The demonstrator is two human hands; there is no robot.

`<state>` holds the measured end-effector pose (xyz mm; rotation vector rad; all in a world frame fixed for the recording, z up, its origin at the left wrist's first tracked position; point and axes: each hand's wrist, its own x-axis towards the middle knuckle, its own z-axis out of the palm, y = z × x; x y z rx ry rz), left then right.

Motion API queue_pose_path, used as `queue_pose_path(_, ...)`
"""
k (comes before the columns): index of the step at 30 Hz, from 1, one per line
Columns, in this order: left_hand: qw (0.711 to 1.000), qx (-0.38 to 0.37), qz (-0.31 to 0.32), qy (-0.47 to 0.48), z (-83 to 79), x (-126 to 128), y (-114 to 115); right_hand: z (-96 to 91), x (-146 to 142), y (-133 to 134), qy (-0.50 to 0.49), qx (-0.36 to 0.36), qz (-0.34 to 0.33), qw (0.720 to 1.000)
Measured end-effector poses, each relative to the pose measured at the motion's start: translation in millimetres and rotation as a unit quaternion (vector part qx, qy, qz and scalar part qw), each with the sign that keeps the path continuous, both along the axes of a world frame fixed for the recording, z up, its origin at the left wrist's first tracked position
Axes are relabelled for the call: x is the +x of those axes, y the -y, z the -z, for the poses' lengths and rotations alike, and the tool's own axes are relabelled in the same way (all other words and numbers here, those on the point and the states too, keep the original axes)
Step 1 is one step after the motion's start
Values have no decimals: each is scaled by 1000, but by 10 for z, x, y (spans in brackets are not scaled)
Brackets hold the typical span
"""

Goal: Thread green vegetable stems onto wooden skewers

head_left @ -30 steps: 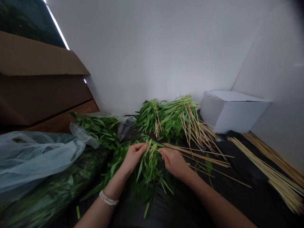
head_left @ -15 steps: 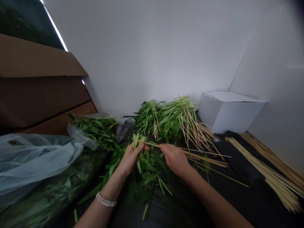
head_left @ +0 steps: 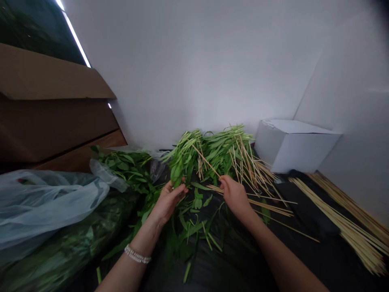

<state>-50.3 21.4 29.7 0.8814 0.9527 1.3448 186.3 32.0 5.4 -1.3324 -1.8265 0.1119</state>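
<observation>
My left hand (head_left: 168, 199) is closed around a small bunch of green leafy stems (head_left: 180, 162), held upright with the leaves pointing up and away. My right hand (head_left: 233, 194) pinches a thin bamboo skewer (head_left: 206, 160) whose tip runs up and left into that bunch. A pearl bracelet (head_left: 138, 255) sits on my left wrist. Loose green stems and leaves (head_left: 194, 227) lie on the black sheet below both hands. Behind them rests a pile of skewered greens (head_left: 226, 152) against the wall.
Loose skewers (head_left: 343, 221) lie in a long heap at the right, with more (head_left: 267, 205) just right of my right hand. A white box (head_left: 293, 144) stands at the back right. Bagged greens (head_left: 51, 211) and brown cardboard boxes (head_left: 54, 113) fill the left.
My left hand gathered the stems and lifted the bunch upward and away. My right hand rose with a skewer, which now points up into the bunch instead of lying level.
</observation>
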Motion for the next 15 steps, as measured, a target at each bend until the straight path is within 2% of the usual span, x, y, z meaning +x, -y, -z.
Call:
queue_pose_path(4, 986, 31, 102, -127, 135, 128, 43, -1, 10, -36, -75, 0, -6, 997)
queue_pose_path(7, 953, 103, 158, -236, 252, 243, 113, 5, 11, -55, -110, -5, 8, 994)
queue_pose_path(9, 912, 159, 200, -320, 304, 295, 174, 15, 46, -84, -152, -16, 15, 988)
queue_pose_path(13, 806, 272, 250, -462, 318, 313, 259, -12, 269, -188, -281, -32, 11, 959)
queue_pose_path(15, 780, 296, 253, -490, 304, 302, 270, -71, 437, -252, -346, -33, 3, 938)
